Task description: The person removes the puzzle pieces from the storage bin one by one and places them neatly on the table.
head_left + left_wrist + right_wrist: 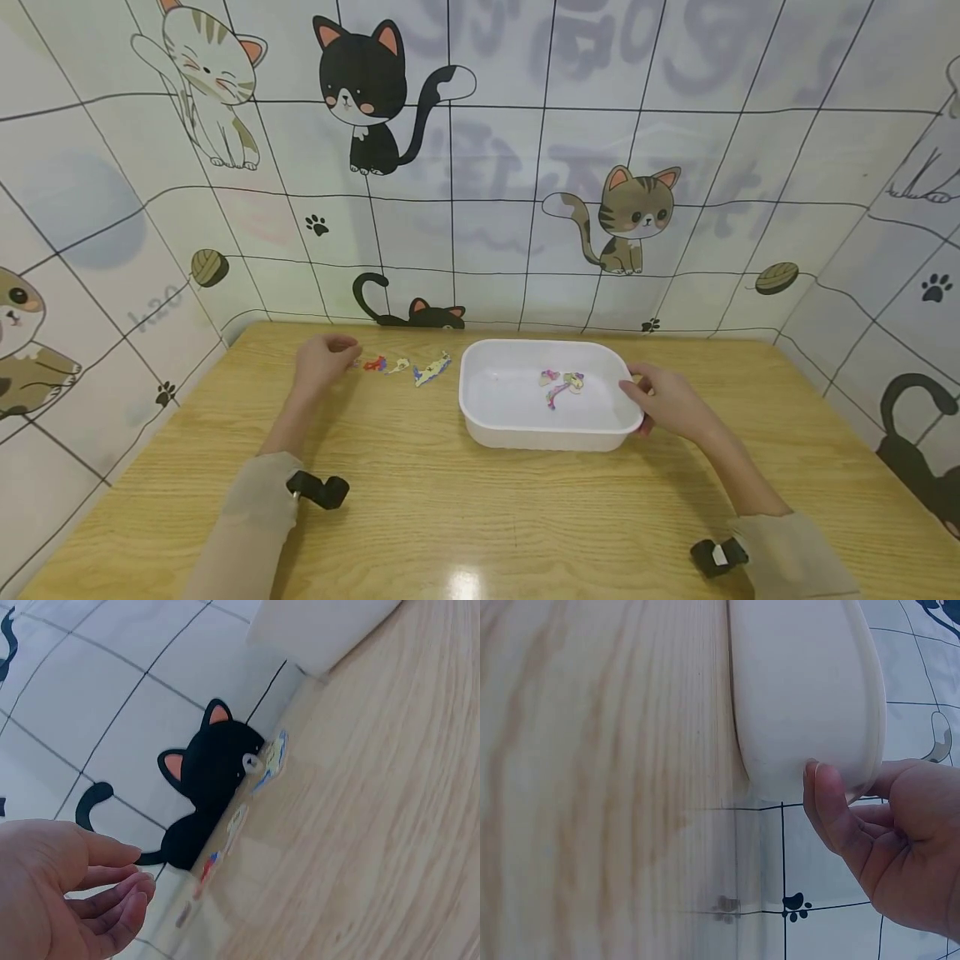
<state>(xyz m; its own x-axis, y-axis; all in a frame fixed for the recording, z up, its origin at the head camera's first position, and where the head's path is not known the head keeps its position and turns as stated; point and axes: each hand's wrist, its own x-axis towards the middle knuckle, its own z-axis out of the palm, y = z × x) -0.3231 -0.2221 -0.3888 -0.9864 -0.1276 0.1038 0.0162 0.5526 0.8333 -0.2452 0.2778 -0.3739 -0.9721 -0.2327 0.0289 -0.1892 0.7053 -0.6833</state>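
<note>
A white plastic tub point(551, 437) stands on the table, and my right hand point(667, 404) grips its right end, with thumb and fingers on either side of the rim. The right wrist view shows that hand point(896, 840) holding the tub's end wall point(802, 697). Inside the tub lie a few small, flat, pink and yellow pieces point(573, 382). To its left, more flat pieces form a row: a blue-and-yellow one point(432, 370), a pale yellow one point(398, 366) and a red-and-blue one point(373, 364). My left hand point(324, 364) hovers at the row's left end, fingers loosely bent, apparently holding nothing.
The wooden table point(420, 500) backs onto a cloth or sheet wall point(495, 233) printed with cats and grid lines. Similar printed walls rise at left and right. A black device point(318, 490) is strapped at the left wrist, another point(718, 557) at the right.
</note>
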